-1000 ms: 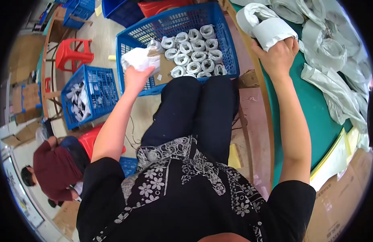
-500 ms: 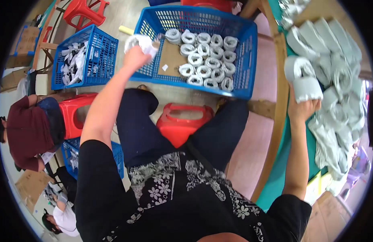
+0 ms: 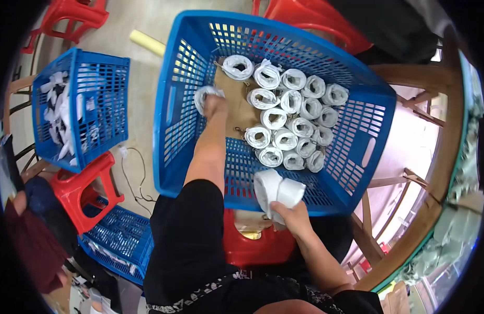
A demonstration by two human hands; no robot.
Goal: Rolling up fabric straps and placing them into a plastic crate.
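A large blue plastic basket [image 3: 163, 152] with slotted walls fills the middle of the view. Rows of white rolls of soft material [image 3: 290, 101], hollow at the centre, stand in it toward the right. My left hand [image 3: 217, 106] reaches down inside its left part, fingers closed round a white roll [image 3: 201, 98] beside the brown cardboard lining [image 3: 242, 112]. At the near rim my right hand [image 3: 290, 215] grips a pair of white rolls [image 3: 278, 188], side by side. The fingertips behind them are hidden.
To the left stand a smaller blue basket of white pieces [image 3: 103, 104], a red stool [image 3: 87, 191] and another blue basket [image 3: 119, 235]. A wooden-framed table [image 3: 430, 209] with pale rolls runs along the right. A co-worker's dark red sleeve [image 3: 30, 246] shows at lower left.
My left hand has lowered its roll into the basket's left part. My right hand has come from the table on the right to the near rim, carrying rolls. The view has shifted closer over the basket.
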